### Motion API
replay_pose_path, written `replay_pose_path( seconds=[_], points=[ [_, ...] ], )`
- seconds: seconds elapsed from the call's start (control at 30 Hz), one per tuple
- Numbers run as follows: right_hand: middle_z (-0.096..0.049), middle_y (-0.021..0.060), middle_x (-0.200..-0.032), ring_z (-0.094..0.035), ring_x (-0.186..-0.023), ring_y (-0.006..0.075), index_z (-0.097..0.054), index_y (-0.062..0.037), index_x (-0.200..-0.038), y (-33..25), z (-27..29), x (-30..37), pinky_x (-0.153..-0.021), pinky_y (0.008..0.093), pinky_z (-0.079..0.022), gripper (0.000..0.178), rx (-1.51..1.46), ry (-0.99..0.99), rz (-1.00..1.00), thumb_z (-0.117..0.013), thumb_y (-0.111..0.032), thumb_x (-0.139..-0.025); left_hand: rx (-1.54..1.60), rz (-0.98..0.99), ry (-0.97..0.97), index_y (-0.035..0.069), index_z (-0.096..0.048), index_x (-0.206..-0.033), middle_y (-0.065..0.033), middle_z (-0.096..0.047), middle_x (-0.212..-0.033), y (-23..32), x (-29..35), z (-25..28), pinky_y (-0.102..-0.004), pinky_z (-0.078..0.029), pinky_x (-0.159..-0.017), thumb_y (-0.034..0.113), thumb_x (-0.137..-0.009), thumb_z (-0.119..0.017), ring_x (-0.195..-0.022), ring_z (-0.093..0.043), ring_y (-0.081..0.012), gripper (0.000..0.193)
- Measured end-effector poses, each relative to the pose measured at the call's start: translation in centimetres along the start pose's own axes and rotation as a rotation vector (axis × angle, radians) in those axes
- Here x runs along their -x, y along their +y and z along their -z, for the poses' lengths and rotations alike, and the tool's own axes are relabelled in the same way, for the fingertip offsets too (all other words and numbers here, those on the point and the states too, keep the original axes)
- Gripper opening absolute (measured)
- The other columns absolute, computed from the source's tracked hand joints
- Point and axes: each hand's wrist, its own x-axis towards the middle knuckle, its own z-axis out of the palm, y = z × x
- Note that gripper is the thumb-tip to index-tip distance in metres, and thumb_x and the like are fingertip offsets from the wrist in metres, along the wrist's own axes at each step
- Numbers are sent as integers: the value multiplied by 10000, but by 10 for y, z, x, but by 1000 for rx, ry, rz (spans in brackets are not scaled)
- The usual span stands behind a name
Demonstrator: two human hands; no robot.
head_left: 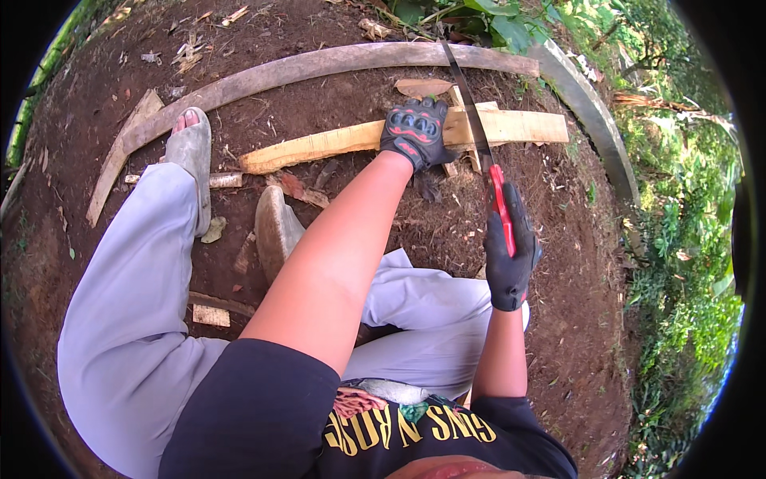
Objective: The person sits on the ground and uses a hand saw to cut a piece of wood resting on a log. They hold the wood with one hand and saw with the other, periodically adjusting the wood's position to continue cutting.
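My left hand [416,132], in a black glove with red marks, presses down on a pale wooden board [319,146] and its fingers curl over the far edge. To its right, my gloved right hand [511,247] is closed around the red handle of a handsaw [471,112]. The dark blade points away from me and crosses the board to the right of my left hand. Whether the teeth have cut into the wood cannot be made out. Beneath the board lie thin wood pieces [456,97], partly hidden by it.
A long weathered plank [319,64] lies beyond the board, bending across the view. A grey beam [594,112] runs along the right, beside green plants [678,255]. Wood offcuts [211,315] and dry leaves are scattered on brown soil. My shoe [191,160] rests near the plank's left end.
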Motion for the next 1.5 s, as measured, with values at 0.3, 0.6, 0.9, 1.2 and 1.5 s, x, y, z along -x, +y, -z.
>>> replay_pose_path(
  seconds=[0.3, 0.6, 0.9, 1.2, 1.5],
  points=[
    [-705, 180, -1514, -728, -1254, 246, -647, 13, -1547, 16, 34, 58, -1095, 409, -556, 536, -16, 69, 12, -696, -128, -1032, -4, -21, 29, 103, -660, -1412, -168, -702, -1370, -4, -1, -3, -509, -586, -1069, 661, -768, -868, -1278, -709, -338, 877],
    [-773, 139, -1382, -705, -909, 115, -668, -52, -1549, -24, -4, -26, -751, 277, -577, 507, -199, 93, -103, -712, -143, -1052, -15, -16, 73, 95, -664, -1422, -172, -700, -1374, -6, 0, -4, -511, -582, -1068, 663, -747, -872, -1276, -708, -342, 907],
    [-768, 187, -1404, -751, -1233, 264, -688, -73, -1527, -25, -24, -65, -1049, 403, -570, 487, -161, -6, -208, -728, -155, -1049, 11, -25, 35, 82, -662, -1399, -177, -697, -1367, -3, 2, -1, -508, -571, -1084, 628, -761, -887, -1282, -700, -341, 870],
    [-775, 62, -1263, -586, -720, 78, -633, -42, -1584, -28, 21, 42, -637, 256, -499, 561, -50, 36, -143, -685, -135, -1033, 16, -18, 31, 98, -672, -1390, -171, -707, -1354, -5, -2, -3, -525, -583, -1068, 620, -776, -868, -1281, -704, -338, 829],
    [-737, 165, -1474, -732, -1281, 261, -650, -55, -1560, 0, -8, 13, -1069, 388, -566, 518, -50, 56, -76, -710, -120, -1049, -20, -53, 89, 96, -669, -1389, -165, -712, -1355, -10, 0, -11, -521, -582, -1059, 632, -797, -852, -1268, -710, -346, 819]
  ],
)
